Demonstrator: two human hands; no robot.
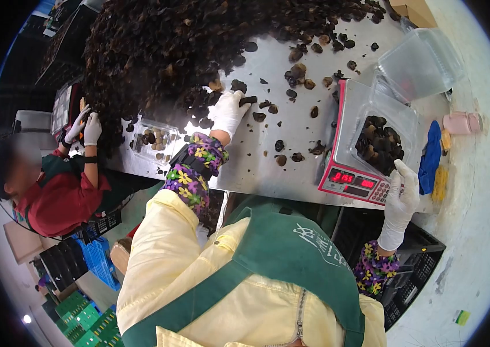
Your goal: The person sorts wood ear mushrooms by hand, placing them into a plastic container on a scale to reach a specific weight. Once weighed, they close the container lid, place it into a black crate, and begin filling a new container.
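My left hand (229, 114), in a white glove, reaches over the metal table at the edge of the dark fungus heap (158, 52); its fingers are closed on a dark fungus piece (248, 100). On the right, my right hand (401, 196), also gloved, is at the near edge of a clear plastic box (407, 124). Its fingertips are together by the dark pieces (379, 144) inside; whether they grip anything is too small to tell. The box lies open on a red-framed scale (337, 156) with a lit red display (352, 178).
A clear tray (155, 141) with small round pieces lies left of my left hand. Loose fungus pieces dot the metal table (262, 168). Right of the scale are a blue cloth (430, 156) and a pink jar (462, 122). A co-worker (62, 196) in red works at the left.
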